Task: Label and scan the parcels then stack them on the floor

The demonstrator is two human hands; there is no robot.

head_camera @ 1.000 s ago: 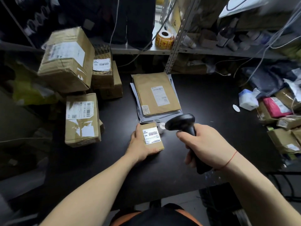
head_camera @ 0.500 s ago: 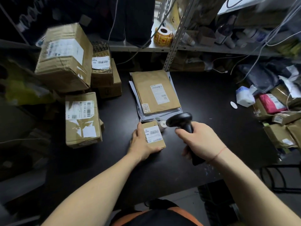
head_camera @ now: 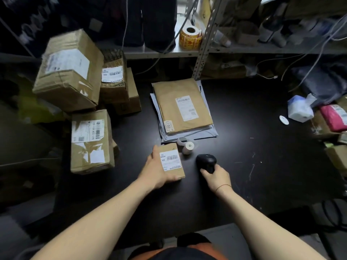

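Note:
A small brown parcel (head_camera: 171,162) with a white barcode label lies on the black table (head_camera: 244,147). My left hand (head_camera: 155,171) grips it from its left side, thumb along the near edge. To its right, my right hand (head_camera: 217,178) holds the black barcode scanner (head_camera: 206,162) low, at the table surface. A small white label roll (head_camera: 188,147) lies just behind the parcel. Further back sits a stack of flat envelopes (head_camera: 183,107), a brown labelled one on top.
Labelled cardboard boxes (head_camera: 90,141) are piled at the left, one large box (head_camera: 69,70) on top. A yellow sticker roll (head_camera: 190,38) stands on the metal shelf behind. More parcels, a pink bag (head_camera: 334,117) and a white bag crowd the right edge.
My right hand has lowered the scanner from above the parcel down to the table on the parcel's right. My left hand stays on the small parcel.

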